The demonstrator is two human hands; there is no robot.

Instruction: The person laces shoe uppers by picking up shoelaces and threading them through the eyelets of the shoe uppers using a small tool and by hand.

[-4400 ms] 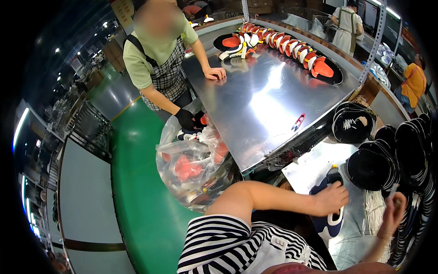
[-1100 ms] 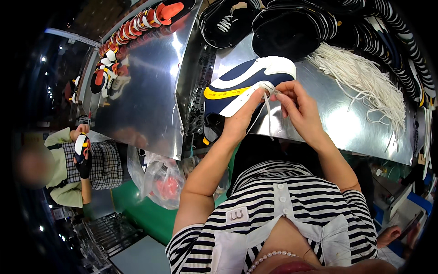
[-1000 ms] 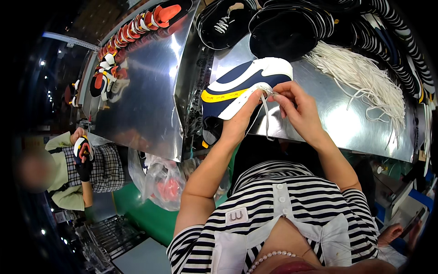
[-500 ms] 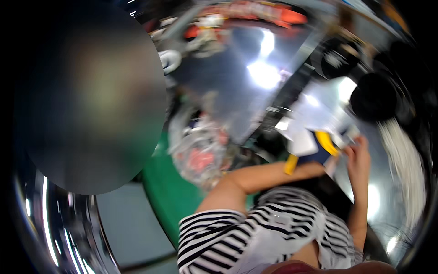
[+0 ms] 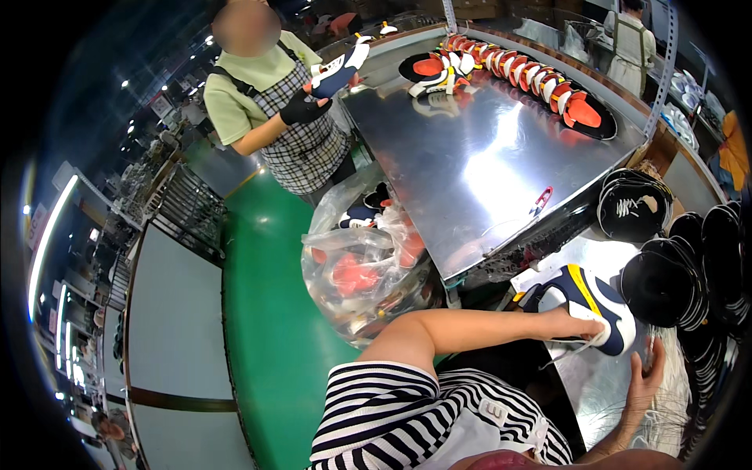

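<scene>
My left hand (image 5: pixel 576 323) grips a navy and white shoe upper (image 5: pixel 609 301) with a yellow stripe, above the metal bench on the right. Some fingers are hidden by the upper. A thin pale lace (image 5: pixel 565 356) hangs below this hand. My right hand (image 5: pixel 647 374) is apart from the upper, its fingers spread and slightly bent, with nothing visible in them. It is over a bundle of long white laces (image 5: pixel 666 399) lying along the bench.
Black stacked shoe parts (image 5: pixel 662 282) stand right of the upper. A shiny metal table (image 5: pixel 439 180) bears a row of red-lined uppers (image 5: pixel 533 74) and red snips (image 5: pixel 541 199). Left of it sits a clear plastic bag (image 5: pixel 345 262) of uppers. Across from me, a co-worker (image 5: pixel 294 117) holds another upper.
The view has swung and sharpened from a blur. My hands were close together at the upper; now my right hand is away from it, nearer to me, and the upper shows more fully.
</scene>
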